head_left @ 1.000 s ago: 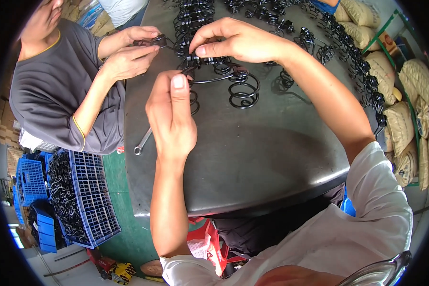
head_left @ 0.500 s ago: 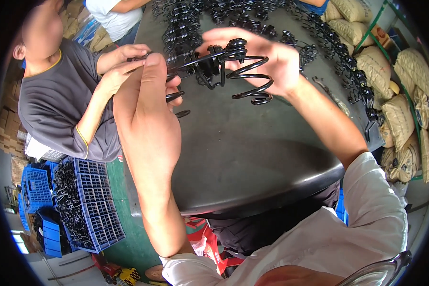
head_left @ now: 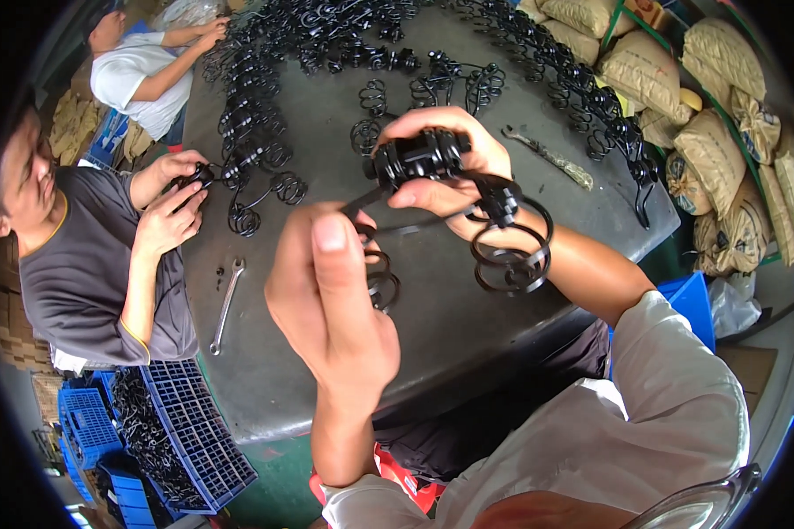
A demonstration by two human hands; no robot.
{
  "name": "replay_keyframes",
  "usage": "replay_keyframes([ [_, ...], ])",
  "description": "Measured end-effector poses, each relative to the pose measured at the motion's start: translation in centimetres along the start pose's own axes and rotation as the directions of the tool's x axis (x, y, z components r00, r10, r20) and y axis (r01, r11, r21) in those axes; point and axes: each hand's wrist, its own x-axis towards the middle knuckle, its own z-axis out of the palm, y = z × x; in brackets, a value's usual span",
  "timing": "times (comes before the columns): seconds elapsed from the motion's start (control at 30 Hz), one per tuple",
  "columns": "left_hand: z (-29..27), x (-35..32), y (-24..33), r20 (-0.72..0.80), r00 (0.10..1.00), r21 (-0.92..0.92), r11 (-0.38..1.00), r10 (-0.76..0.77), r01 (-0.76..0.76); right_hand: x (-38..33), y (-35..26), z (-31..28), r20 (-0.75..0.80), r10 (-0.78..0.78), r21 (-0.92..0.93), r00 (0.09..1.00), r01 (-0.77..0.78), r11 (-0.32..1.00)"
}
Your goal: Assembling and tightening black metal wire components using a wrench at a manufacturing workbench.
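Above the near part of the table, both my hands hold one black metal coil-spring frame [head_left: 419, 160]. My left hand [head_left: 335, 300] is closed, its thumb uppermost, on the left end of the frame; a coil shows beside its fingers. My right hand [head_left: 463, 150] wraps the ribbed middle clamp from behind, thumb below and fingers above. At the right end of the frame, a coil spring [head_left: 513, 256] hangs in front of my right forearm. My left palm and fingers hide part of the left end.
Similar black spring frames [head_left: 326, 35] are heaped along the dark table [head_left: 282, 370]. A wrench [head_left: 228, 304] and a pale-handled tool [head_left: 551, 159] lie on it. One co-worker's hands [head_left: 172, 203] hold a black part at left; another person works beyond. Blue crates [head_left: 194, 441] and sacks [head_left: 723, 154] flank the table.
My right hand, earlier spread beside the frame, has closed round its clamp. The frame has turned and sits lower in view. The view has shifted, bringing the wrench into sight.
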Motion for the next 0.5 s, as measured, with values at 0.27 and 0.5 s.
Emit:
replay_keyframes([
  [0.27,1.1,-1.1,-2.0,0.068,0.994,0.005,0.996,0.088,-0.089,0.0,-0.2,-2.8,0.087,-0.093,-0.181,0.992,0.107,0.978],
  [0.5,1.5,-1.9,-4.7,-0.077,0.984,0.067,0.985,0.163,-0.158,1.5,-0.4,-3.7,0.195,-0.086,-0.172,0.977,0.120,0.978],
])
